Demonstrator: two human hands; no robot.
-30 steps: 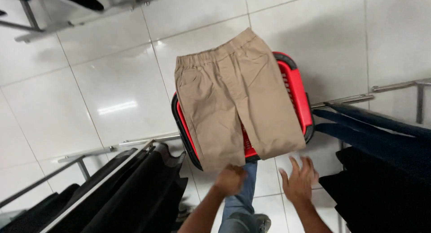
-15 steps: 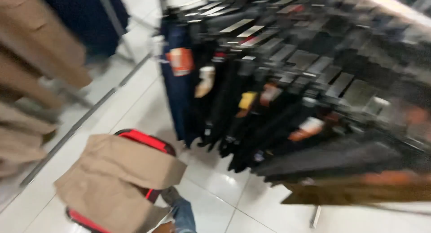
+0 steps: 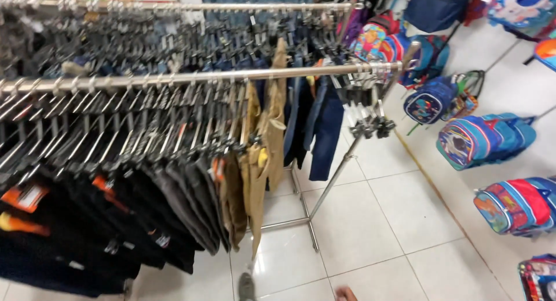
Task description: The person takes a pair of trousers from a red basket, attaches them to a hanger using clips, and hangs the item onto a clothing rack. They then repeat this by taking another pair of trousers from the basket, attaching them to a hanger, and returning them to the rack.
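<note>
Fingers of one hand are just peeking in at the bottom edge, too cropped to tell which hand or its grip. Dark trousers are hanging packed along a steel rack, tan trousers beside them. Backpacks are lining the right wall.

A clothing shop: long metal rails carry rows of trousers on clip hangers, dark ones, tan ones and blue jeans, many with price tags. Bright children's backpacks hang along the right wall, and the floor is pale glossy tile
</note>
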